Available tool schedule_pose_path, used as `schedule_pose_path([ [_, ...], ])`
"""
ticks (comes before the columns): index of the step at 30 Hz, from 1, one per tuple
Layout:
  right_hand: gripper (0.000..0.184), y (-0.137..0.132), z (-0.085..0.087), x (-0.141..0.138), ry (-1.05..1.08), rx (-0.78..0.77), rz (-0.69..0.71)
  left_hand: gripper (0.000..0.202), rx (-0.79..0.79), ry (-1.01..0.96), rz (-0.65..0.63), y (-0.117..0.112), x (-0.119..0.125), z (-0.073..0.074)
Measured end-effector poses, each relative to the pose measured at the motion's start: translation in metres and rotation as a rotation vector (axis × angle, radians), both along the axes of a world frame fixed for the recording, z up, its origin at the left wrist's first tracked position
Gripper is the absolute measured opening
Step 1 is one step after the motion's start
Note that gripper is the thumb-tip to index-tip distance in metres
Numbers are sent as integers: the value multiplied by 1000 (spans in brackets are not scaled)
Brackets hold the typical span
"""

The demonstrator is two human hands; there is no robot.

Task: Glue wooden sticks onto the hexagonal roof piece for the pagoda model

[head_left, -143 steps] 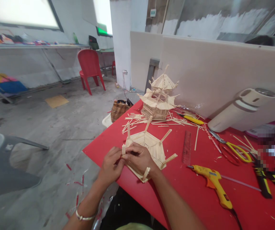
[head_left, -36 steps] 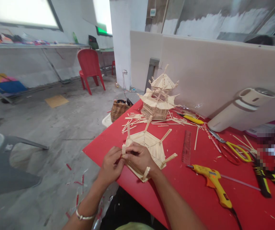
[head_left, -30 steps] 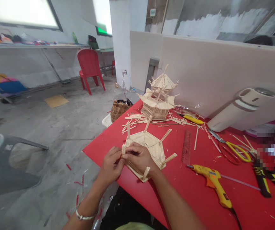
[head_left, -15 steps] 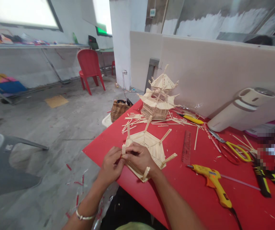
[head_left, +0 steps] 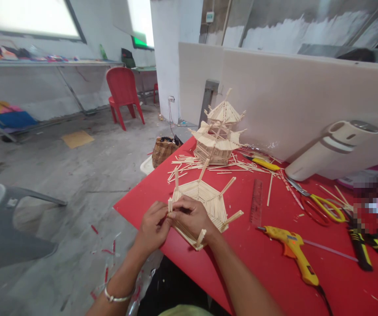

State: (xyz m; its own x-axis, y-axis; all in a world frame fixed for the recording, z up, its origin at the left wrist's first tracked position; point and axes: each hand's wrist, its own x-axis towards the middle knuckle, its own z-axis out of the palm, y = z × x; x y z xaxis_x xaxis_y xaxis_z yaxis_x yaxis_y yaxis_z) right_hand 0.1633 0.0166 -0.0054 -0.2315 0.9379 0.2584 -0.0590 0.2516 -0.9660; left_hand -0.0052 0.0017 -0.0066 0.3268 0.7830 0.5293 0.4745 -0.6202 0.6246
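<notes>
Centre frame, the right hand (head_left: 192, 213) hides part of the stick base (head_left: 213, 195); the left edge slices a grey stool (head_left: 7, 224); far right, a pixelated patch (head_left: 375, 208) blurs out.

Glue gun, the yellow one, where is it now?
In the head view, the glue gun lies on the red table, right of the right hand, just below the ruler.

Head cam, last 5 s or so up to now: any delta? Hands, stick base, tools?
Nothing visibly moved, nothing taken hold of or let go. Left hand and right hand stay closed around the foot of the leftmost post. Stick base, pagoda model, glue gun and ruler are where they were.
</notes>
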Motion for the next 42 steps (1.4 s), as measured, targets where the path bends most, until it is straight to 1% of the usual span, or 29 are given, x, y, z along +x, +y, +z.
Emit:
schedule_pose_path([
  [13,13,-1,0,0,1,-14,4,16,22,-1,9,0,2,4],
  [37,15,-2,3,0,-26,5,-6,13,5,-8,0,0,1,1],
  [42,14,-3,2,0,-16,-5,-3,16,6,-5,3,0,2,2],
])
